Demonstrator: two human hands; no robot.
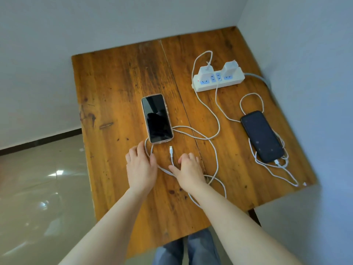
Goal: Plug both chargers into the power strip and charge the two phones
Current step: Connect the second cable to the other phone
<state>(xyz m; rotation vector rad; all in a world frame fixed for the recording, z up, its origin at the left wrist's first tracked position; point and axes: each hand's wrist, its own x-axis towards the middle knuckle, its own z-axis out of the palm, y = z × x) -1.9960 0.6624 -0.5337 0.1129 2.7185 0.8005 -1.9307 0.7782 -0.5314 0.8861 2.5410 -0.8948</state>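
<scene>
A white power strip [219, 83] lies at the back right of the wooden table [114, 83], with two white chargers [206, 71] [230, 67] plugged into it. A phone in a pink case [157, 118] lies screen up at the centre. Just below it rests a loose white cable plug [171, 150], unconnected. A dark phone [262, 136] lies at the right with a cable plugged into its bottom end. My left hand [140, 165] rests open on the cable left of the plug. My right hand [188, 167] lies open on the cable to its right.
White cables [214, 150] loop over the middle and right of the table. Grey walls close in behind and on the right. The strip's own lead [261, 78] runs off to the right. A tiled floor lies to the left, and my knees show under the front edge.
</scene>
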